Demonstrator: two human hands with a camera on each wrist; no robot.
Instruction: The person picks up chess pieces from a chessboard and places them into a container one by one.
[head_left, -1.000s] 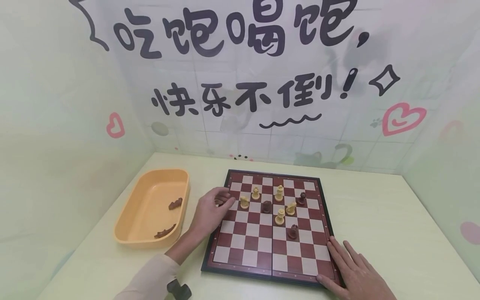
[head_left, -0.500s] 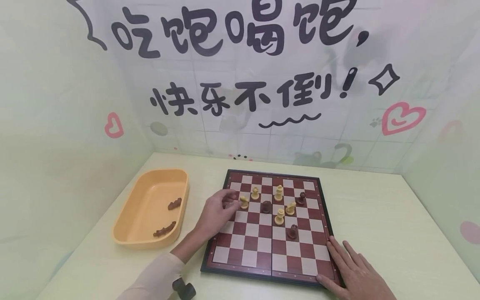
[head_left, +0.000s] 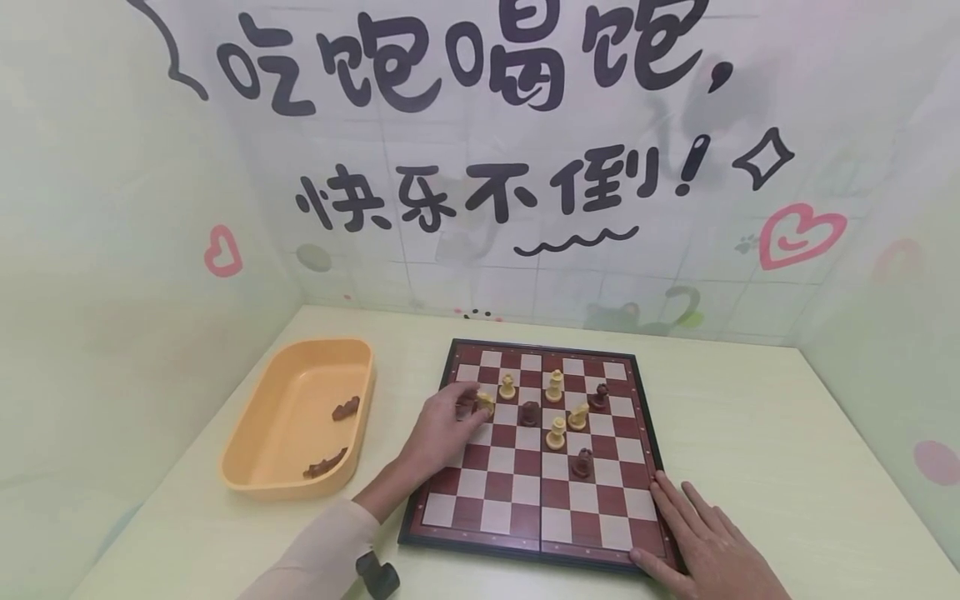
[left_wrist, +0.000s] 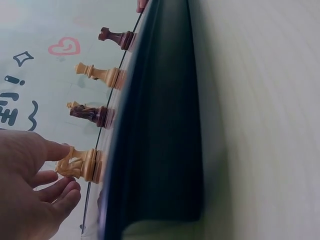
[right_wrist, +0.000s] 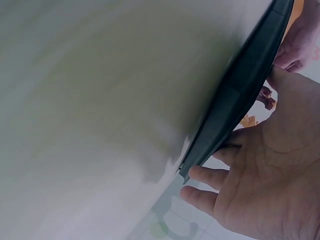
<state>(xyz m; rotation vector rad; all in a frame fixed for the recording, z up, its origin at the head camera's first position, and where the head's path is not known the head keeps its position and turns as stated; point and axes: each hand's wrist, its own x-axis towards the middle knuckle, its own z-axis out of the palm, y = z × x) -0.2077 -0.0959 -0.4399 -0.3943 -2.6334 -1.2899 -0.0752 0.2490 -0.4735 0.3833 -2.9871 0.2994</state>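
Observation:
My left hand (head_left: 444, 425) reaches over the left edge of the chessboard (head_left: 495, 517), thumb and fingertips pinching a cream knight (head_left: 486, 403) from both sides. In the left wrist view the knight (left_wrist: 87, 165) stands upright on its square, its head between the digits. My right hand (head_left: 705, 537) rests along the board's near right edge with fingers stretched out. Other upright pieces include a dark knight (head_left: 529, 413), a second cream knight (head_left: 578, 417), a tall cream piece (head_left: 556, 433) and a dark piece with a notched top (head_left: 582, 463).
An orange tray (head_left: 258, 417) stands left of the board, with two dark chess pieces (head_left: 347, 408) lying in it. Toward the board's far side are more cream pieces (head_left: 554, 386) and a dark one (head_left: 599, 396). A printed curtain (head_left: 420, 283) backs the table.
My left hand has moved right and onto the cream knight from the board's left edge, and its fingers have closed around it. My right hand stays put.

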